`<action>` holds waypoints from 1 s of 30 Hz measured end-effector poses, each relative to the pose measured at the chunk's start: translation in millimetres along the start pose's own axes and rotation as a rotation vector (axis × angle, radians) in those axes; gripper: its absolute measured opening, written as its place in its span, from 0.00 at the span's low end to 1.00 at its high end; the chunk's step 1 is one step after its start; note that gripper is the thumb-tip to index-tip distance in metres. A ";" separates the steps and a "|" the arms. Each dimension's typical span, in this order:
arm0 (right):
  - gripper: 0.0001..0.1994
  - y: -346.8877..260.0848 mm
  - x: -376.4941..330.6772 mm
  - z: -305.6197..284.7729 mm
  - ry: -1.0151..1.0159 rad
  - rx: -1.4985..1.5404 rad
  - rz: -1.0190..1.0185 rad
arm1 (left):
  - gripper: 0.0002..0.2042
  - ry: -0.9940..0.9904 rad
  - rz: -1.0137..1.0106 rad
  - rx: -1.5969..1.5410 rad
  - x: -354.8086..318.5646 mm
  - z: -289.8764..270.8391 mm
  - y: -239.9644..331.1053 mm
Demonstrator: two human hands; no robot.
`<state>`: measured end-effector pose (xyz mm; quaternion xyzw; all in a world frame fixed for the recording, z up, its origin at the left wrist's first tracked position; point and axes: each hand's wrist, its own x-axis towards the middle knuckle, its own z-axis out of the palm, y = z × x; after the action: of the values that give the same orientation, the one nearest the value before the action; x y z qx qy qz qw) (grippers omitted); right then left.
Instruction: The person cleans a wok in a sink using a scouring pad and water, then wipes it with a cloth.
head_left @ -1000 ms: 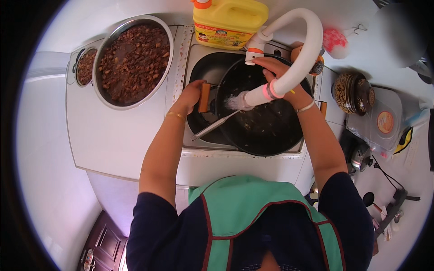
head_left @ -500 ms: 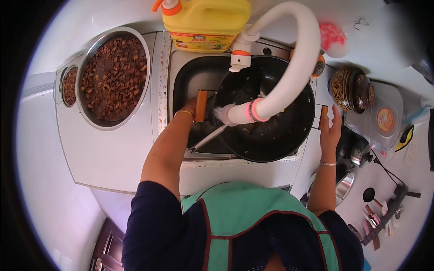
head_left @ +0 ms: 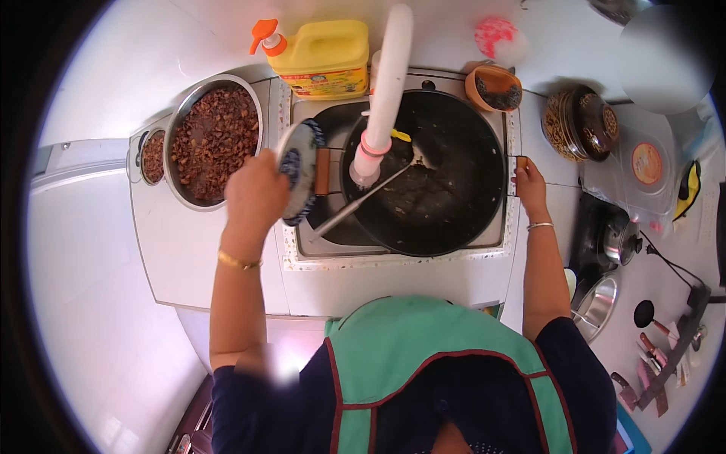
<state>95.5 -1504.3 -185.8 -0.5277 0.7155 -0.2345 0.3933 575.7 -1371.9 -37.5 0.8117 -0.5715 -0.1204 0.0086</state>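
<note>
My left hand (head_left: 257, 193) grips a blue-and-white plate (head_left: 304, 181), tilted on edge above the left part of the sink. My right hand (head_left: 531, 185) is closed around the right wooden handle (head_left: 519, 175) of a large black wok (head_left: 454, 166). The wok rests over the sink, wet inside with small food scraps. A white faucet hose (head_left: 389, 83) hangs over its left side. A metal-handled cooking tool (head_left: 363, 201) leans across the wok rim; the kind of head is unclear. Something small and yellow (head_left: 401, 135) lies inside.
On the left counter stand a steel basin of chopped brown food (head_left: 255, 144) and a smaller container (head_left: 153, 157) of similar food. Behind the sink are a yellow pump jug (head_left: 329, 57) and an orange bowl (head_left: 474, 94). A brown patterned pot (head_left: 563, 125) stands right; knives (head_left: 652, 356) hang on a rack.
My left hand has risen from the sink beside the wok's left handle, bringing up the plate leftward. My right hand has closed on the right handle. The hose now hangs straighter.
</note>
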 end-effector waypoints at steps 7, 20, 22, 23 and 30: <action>0.19 -0.4 -35.0 40.7 -0.005 -0.156 0.013 | 0.04 0.244 -0.173 -0.406 -79.8 -70.8 -14.0; 0.15 -24.3 -127.6 21.3 0.016 -0.156 -0.402 | 0.12 -0.291 -0.578 -1.757 -55.6 142.4 66.2; 0.12 -33.0 -141.0 14.8 0.021 -0.094 -0.454 | 0.13 -0.298 -0.607 -1.735 -60.7 134.2 80.7; 0.12 -35.9 -146.9 9.6 0.007 -0.047 -0.418 | 0.13 -0.261 -0.577 -1.657 -64.3 131.5 80.6; 0.11 -77.2 -94.1 -1.8 0.109 0.029 -0.444 | 0.14 -0.100 -0.356 -1.318 -37.0 92.5 62.6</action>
<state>150.7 -1441.7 -97.2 -0.6530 0.5987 -0.3536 0.3003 487.0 -1347.8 -110.9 0.7120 -0.2363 -0.4801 0.4546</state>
